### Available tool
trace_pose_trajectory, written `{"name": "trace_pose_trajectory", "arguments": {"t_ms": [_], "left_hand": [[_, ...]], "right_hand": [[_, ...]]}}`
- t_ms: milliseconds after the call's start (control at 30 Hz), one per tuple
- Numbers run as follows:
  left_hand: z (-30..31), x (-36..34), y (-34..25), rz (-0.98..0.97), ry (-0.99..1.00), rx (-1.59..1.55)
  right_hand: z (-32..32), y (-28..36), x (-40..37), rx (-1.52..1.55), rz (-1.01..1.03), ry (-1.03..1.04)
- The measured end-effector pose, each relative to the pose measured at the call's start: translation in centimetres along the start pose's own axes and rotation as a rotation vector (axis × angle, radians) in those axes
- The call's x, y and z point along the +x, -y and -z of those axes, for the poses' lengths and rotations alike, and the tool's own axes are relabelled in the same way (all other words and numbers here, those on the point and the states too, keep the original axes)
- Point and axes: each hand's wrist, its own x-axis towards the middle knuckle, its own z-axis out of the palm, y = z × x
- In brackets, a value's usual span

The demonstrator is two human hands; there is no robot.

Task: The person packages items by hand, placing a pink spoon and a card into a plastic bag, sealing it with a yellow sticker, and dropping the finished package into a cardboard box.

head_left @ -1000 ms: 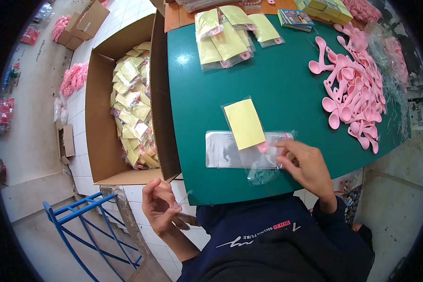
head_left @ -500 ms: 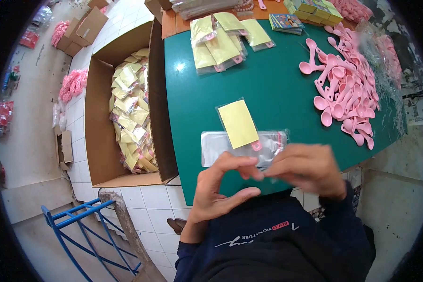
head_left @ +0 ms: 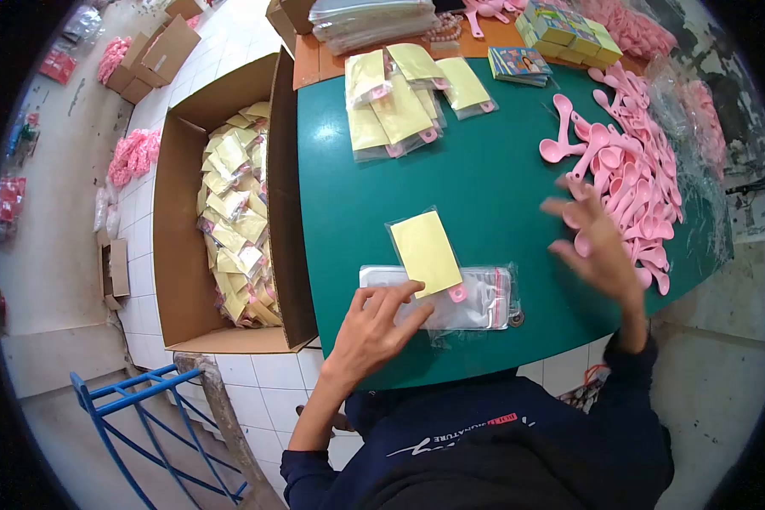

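You can pass over bare green tabletop [head_left: 501, 204] between your left hand [head_left: 374, 327] and right hand [head_left: 599, 242]; heaped pink spoons [head_left: 610, 157] obstruct your right, while leftward the cardboard box [head_left: 286, 212] walls you off.

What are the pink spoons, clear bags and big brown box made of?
Pink spoons: probably smooth plastic, evenly coloured, slightly shiny. Clear bags: likely thin, glossy plastic film, see-through with glare. Brown box: seems dull cardboard, with thin, stiff brown walls.
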Motion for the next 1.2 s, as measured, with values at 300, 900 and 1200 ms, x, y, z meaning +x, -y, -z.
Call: {"name": "trace_pose_trajectory", "arguments": {"t_ms": [300,900,1200], "left_hand": [[-0.7,0.6,-1.3,0.177,-0.205,-0.332],[0.5,-2.0,-2.8,0.499,-0.287,-0.553],[-0.2,-2.4,-4.8,0.711,-0.209,-0.689]], "right_hand": [[-6.2,6.6,-2.2,0.411,0.214,0.095],[-8.9,8.5,-2.5,0.677,0.143,-0.053],[-8.3,9.1,-3.4,1.097,-0.181,0.11]]}}
